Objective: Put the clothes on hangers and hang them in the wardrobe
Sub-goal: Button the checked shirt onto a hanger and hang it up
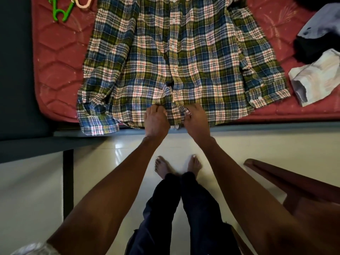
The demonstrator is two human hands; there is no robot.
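Hands, left [156, 119] and right [196, 119], pinch plaid shirt [165, 57] hem; shirt spreads beyond.

Dim indoor light is falling unevenly across the scene, leaving the plaid shirt [173, 57] and red mattress [58, 67] brightest while both forearms are sinking into deep shadow low in the view. Glare is bouncing off the glossy floor tiles [117, 155]. The wide-angle lens is bending the bed edge and stretching the corners. Detail is softening toward the margins, and the hands are looking slightly blurred.
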